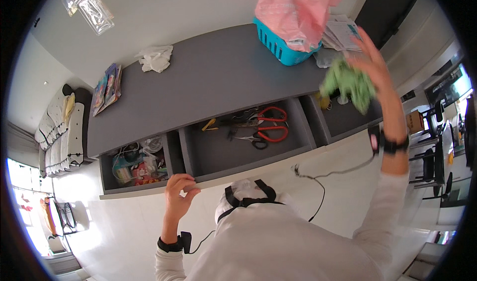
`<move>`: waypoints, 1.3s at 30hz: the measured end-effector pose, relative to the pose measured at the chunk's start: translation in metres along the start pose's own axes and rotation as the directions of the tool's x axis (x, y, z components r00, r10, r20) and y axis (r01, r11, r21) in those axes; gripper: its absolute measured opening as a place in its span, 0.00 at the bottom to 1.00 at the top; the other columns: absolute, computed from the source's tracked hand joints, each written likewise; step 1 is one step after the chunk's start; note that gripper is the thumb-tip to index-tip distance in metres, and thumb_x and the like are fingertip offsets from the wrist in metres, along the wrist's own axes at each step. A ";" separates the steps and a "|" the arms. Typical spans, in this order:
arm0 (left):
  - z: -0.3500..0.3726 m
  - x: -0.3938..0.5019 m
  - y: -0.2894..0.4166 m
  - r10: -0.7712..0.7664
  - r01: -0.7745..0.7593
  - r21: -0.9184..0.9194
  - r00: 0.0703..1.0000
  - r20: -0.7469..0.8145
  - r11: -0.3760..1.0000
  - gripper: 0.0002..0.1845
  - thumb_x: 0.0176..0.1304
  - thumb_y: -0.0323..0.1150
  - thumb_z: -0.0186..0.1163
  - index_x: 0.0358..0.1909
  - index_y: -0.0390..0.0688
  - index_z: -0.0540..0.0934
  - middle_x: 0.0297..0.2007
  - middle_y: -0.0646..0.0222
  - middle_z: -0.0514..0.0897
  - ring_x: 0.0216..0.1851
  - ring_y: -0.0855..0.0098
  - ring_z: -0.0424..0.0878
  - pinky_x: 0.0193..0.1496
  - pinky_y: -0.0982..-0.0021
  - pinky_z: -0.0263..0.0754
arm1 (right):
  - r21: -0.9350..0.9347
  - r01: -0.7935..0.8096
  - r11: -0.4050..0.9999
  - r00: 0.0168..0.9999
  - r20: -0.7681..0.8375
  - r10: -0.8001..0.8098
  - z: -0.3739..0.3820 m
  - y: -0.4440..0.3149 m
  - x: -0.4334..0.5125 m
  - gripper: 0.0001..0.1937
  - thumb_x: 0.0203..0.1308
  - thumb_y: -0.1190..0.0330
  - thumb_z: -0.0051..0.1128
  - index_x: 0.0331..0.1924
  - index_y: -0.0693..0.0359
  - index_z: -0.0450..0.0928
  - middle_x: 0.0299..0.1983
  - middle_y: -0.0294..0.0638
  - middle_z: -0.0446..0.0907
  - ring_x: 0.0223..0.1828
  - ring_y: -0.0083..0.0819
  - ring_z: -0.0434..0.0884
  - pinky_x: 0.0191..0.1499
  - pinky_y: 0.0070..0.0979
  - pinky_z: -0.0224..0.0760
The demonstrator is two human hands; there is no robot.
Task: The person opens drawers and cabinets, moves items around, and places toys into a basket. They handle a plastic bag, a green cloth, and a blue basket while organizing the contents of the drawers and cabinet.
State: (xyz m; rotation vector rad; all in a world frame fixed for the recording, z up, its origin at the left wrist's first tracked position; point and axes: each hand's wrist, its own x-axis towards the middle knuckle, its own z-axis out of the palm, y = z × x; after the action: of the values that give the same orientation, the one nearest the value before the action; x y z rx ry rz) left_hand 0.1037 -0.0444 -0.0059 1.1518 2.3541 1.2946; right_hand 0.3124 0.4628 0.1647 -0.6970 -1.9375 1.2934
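Observation:
At the left corner of the pulled-out middle drawer [223, 161], my left hand [179, 195] has its fingers over the top edge of the drawer front and its thumb against the outer face. My right hand [372, 65], blurred, is raised at the desk's right end with its fingers spread. Against its palm side is a crumpled green cloth [348, 81], also blurred, above the open right drawer [344, 126]; whether the fingers grip it is unclear. In the middle drawer lie red-handled scissors [274, 132], black-handled scissors [259, 144] and a small yellow tool [209, 124].
A blue plastic basket [274, 44] bearing a pink bag [294, 14] stands on the grey desk [216, 76], near papers [341, 33]. White crumpled plastic [155, 58] and booklets [107, 89] lie leftward. The open left drawer [106, 178] holds cables and packets. A cord [343, 170] trails from my right wrist.

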 end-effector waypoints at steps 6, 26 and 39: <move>-0.025 0.004 0.015 -0.058 0.071 -0.088 0.988 0.141 0.994 0.15 0.46 0.19 0.70 0.38 0.37 0.82 0.42 0.63 0.82 0.44 0.65 0.80 0.42 0.70 0.76 | -0.175 0.295 0.939 0.796 0.588 -0.141 0.027 0.047 0.139 0.28 0.56 0.62 0.67 0.58 0.67 0.74 0.52 0.41 0.80 0.49 0.31 0.82 0.50 0.25 0.76; -0.023 0.162 0.069 -0.172 0.444 -0.522 0.856 0.488 0.728 0.33 0.67 0.42 0.60 0.69 0.42 0.62 0.63 0.61 0.70 0.60 0.60 0.75 0.58 0.60 0.74 | 0.283 -0.377 0.882 0.888 0.382 0.257 0.198 -0.020 -0.026 0.20 0.51 0.71 0.67 0.45 0.71 0.69 0.36 0.46 0.78 0.36 0.30 0.81 0.37 0.29 0.76; -0.005 0.144 0.033 0.171 0.613 -0.777 0.758 0.630 0.143 0.40 0.63 0.39 0.59 0.74 0.50 0.52 0.72 0.60 0.56 0.71 0.46 0.57 0.63 0.35 0.62 | 0.333 -0.447 0.830 0.817 0.530 0.227 0.206 0.003 -0.070 0.19 0.57 0.76 0.58 0.53 0.69 0.70 0.45 0.43 0.77 0.46 0.28 0.78 0.47 0.23 0.72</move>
State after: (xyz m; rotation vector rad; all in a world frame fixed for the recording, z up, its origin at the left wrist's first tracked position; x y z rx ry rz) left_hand 0.0217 0.0669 0.0477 0.4755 0.6888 1.5347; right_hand 0.1934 0.2964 0.0904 -0.5435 -1.8007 2.2306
